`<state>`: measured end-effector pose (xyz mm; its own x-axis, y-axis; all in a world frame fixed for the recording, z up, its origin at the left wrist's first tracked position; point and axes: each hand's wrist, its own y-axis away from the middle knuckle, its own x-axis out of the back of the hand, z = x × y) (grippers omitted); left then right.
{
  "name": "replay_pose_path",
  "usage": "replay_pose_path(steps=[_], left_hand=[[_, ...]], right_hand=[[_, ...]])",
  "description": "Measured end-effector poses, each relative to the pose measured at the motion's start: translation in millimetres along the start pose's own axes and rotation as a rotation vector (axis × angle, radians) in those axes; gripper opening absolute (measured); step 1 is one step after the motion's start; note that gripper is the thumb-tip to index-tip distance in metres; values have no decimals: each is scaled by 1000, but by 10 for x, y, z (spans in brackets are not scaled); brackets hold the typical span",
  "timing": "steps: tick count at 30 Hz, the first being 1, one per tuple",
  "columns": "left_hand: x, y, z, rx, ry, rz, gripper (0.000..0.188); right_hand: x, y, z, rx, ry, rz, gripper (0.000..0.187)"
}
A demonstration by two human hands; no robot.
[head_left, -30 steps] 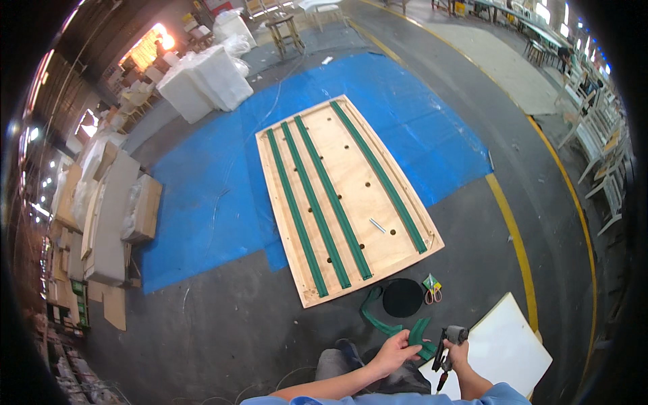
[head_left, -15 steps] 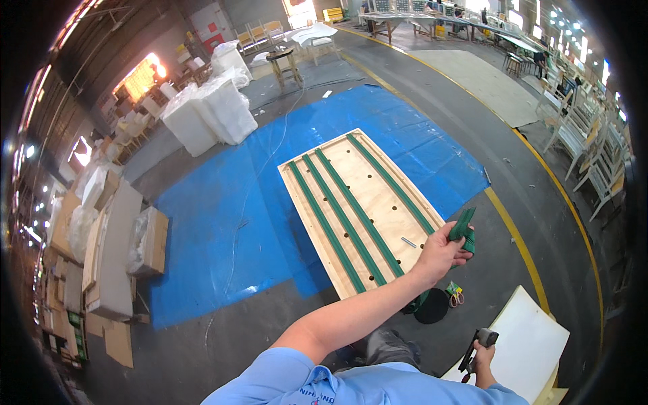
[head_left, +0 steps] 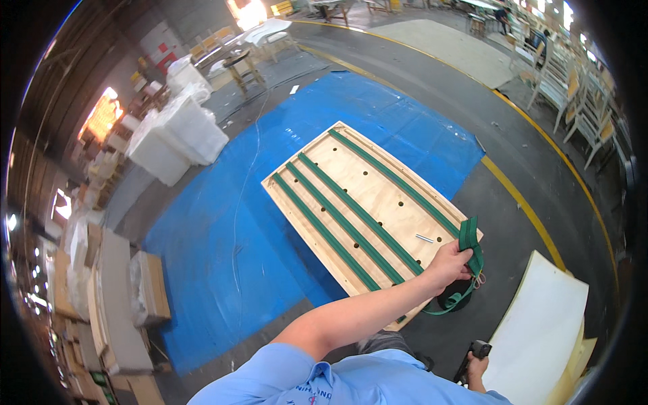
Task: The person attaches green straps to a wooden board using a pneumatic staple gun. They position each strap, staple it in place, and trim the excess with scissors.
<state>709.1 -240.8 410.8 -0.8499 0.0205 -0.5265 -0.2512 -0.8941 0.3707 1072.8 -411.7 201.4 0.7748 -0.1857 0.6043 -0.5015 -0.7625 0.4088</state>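
My left hand (head_left: pixel 451 267) reaches across to the right, its fingers closed on a green webbing strap (head_left: pixel 469 235). The strap's short end stands up above the fingers, and its slack hangs below the hand. Low on the right, my right hand (head_left: pixel 476 368) grips a dark staple gun (head_left: pixel 480 349), held away from the work. Before me is a pale wooden frame panel (head_left: pixel 385 182) with round holes. Several green straps (head_left: pixel 368 204) run along its length, lying parallel. A short silvery strip, which looks like staples (head_left: pixel 424 238), rests on the panel near my left hand.
Blue sheeting (head_left: pixel 202 270) covers the floor under and beyond the panel. White foam board (head_left: pixel 540 324) lies at the right. Wrapped white blocks (head_left: pixel 179 138) and boxes (head_left: pixel 150 287) stand on the left. Chairs (head_left: pixel 587 115) are stacked at the far right. Scissors partly show behind the strap.
The view has shifted, so the panel appears larger and lower. My left hand still holds the strap, whose end now stands upright with more slack showing. My right hand keeps the staple gun low.
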Motion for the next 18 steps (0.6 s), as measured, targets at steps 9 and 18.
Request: replay_pose_path(steps=[9, 18], left_hand=[[1822, -1161, 1697, -399, 39, 224, 21], [4313, -1117, 2131, -252, 112, 507, 26]], right_hand=[[-685, 278, -623, -7, -53, 146, 44], [-1551, 227, -1982, 112, 87, 17, 52]])
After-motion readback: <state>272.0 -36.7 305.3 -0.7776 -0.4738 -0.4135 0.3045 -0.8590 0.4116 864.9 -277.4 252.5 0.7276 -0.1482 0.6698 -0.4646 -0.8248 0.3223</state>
